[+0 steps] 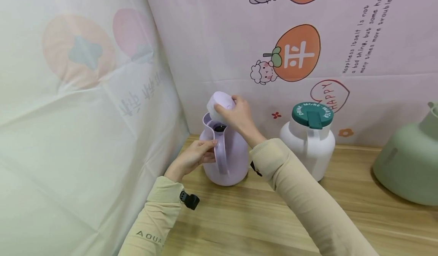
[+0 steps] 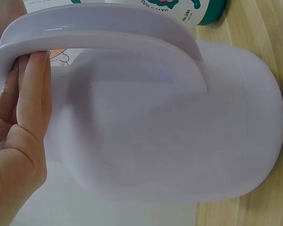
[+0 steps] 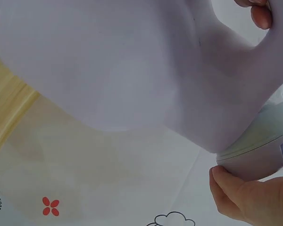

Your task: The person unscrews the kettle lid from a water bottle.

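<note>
Nearest, left hand: thumb and fingertips pinch the handle; a fuller wrap, we judge, would steady it better.
Purple jug: upright on the wooden table, handle toward us, best kept planted while we work above.
Mouth: uncovered, dark inside; we should keep it in sight.
Right hand: closed around the lid, spread only as wide as its sides.
Lid: tilted over the mouth's far side, contact with the rim unclear; we favour slow, level handling.
White jug: green-topped, beside our right sleeve; we would give it elbow room.
Wall cloth: printed, behind everything.
</note>
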A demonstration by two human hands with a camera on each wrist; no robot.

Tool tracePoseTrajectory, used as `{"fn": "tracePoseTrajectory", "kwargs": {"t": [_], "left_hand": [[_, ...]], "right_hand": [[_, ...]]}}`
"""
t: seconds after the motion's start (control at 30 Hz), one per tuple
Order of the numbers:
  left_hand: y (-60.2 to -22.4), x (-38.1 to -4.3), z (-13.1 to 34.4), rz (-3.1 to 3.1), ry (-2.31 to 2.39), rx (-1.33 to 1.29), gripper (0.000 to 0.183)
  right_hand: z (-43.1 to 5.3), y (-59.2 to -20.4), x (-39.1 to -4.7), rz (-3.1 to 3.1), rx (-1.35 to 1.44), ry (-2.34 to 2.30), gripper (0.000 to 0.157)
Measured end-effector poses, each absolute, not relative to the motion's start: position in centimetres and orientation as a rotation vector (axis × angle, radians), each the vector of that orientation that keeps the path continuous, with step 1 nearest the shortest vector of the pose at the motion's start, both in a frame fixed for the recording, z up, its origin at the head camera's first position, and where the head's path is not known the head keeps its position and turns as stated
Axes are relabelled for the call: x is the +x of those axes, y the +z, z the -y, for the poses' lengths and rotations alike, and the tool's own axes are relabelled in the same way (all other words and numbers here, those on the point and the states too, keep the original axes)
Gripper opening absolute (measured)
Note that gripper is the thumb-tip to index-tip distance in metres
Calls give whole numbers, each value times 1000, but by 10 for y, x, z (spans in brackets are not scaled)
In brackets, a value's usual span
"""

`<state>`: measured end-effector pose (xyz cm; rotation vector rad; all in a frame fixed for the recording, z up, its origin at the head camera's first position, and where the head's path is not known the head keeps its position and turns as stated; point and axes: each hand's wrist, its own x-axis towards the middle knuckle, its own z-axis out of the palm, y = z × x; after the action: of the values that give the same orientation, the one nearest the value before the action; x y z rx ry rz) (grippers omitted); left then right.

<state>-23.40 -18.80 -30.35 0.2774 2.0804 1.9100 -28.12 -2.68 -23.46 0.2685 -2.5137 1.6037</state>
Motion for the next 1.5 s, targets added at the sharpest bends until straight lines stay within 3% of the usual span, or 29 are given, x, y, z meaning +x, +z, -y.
{"fn": "tracePoseTrajectory", "kwargs": {"t": [0.63, 1.5], "left_hand": [[-302, -233, 188, -2096, 1903, 288, 22], [-302, -234, 189, -2090, 1897, 299, 25]], "right_hand": [[-13, -244, -274, 2177, 146, 2160, 65], [-45, -298, -272, 2040, 37, 2594, 59]]}}
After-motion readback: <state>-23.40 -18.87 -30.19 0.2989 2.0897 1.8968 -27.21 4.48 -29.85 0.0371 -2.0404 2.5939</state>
